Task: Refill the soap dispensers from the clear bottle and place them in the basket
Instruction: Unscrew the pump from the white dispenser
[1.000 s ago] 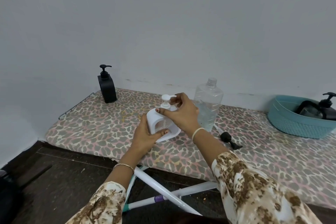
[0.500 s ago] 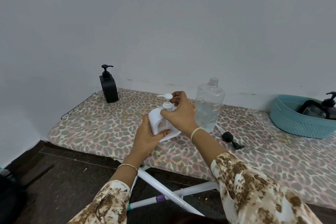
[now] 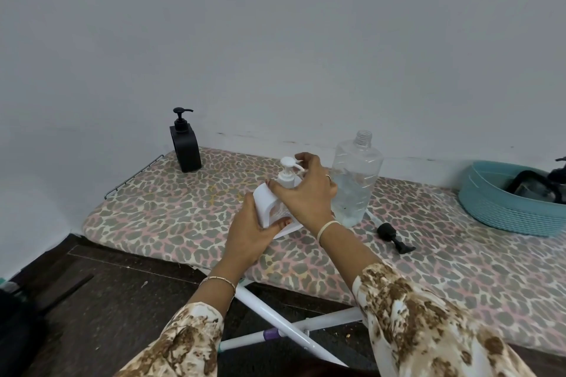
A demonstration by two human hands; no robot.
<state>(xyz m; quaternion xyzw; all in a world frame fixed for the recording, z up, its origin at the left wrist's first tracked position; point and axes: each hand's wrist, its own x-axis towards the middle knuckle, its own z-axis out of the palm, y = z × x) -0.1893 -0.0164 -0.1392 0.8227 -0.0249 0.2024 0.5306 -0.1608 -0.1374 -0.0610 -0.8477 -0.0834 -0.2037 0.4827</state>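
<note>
A white soap dispenser (image 3: 266, 201) stands at the middle of the leopard-print board. My left hand (image 3: 251, 231) grips its body from the near side. My right hand (image 3: 309, 193) curls round its white pump top (image 3: 287, 170). Just right of it stands the clear bottle (image 3: 355, 180), uncapped and holding a little liquid. A black dispenser (image 3: 185, 145) stands at the far left corner. The teal basket (image 3: 502, 211) at the right edge holds another black dispenser (image 3: 533, 187), partly cut off by the frame.
A loose black pump cap (image 3: 393, 237) lies on the board (image 3: 171, 214) right of the clear bottle. The wall runs right behind the board. White folding legs (image 3: 275, 318) show below the board's front edge, over a dark floor.
My right hand has turned on the white pump top, and the pump's nozzle now points toward the right. The camera view has shifted slightly; the dispenser stays in place.
</note>
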